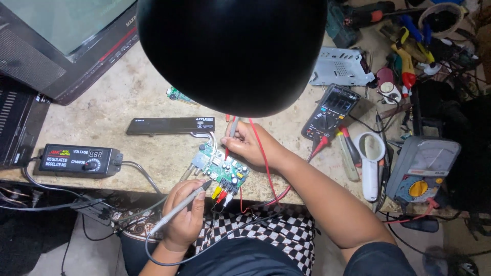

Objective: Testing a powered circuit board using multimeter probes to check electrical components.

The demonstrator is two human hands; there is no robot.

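Note:
A small green circuit board [224,169] with colour-coded sockets lies at the bench's front edge. My left hand [185,214] grips a grey probe [180,205] like a pen, its dark tip touching the board's near edge. My right hand [248,144] rests just behind the board and pinches a red test probe [229,138] whose tip points down at the board. Its red lead [263,158] runs over my wrist. A black digital multimeter [330,113] lies to the right.
A black lamp shade [230,48] hangs overhead and hides the bench's middle. A black adjustable power adapter [79,159] sits left, a long black panel [169,125] behind the board. Right: a white magnifier [370,163], an analog meter [422,168], screwdrivers, tools. An old television [56,46] stands far left.

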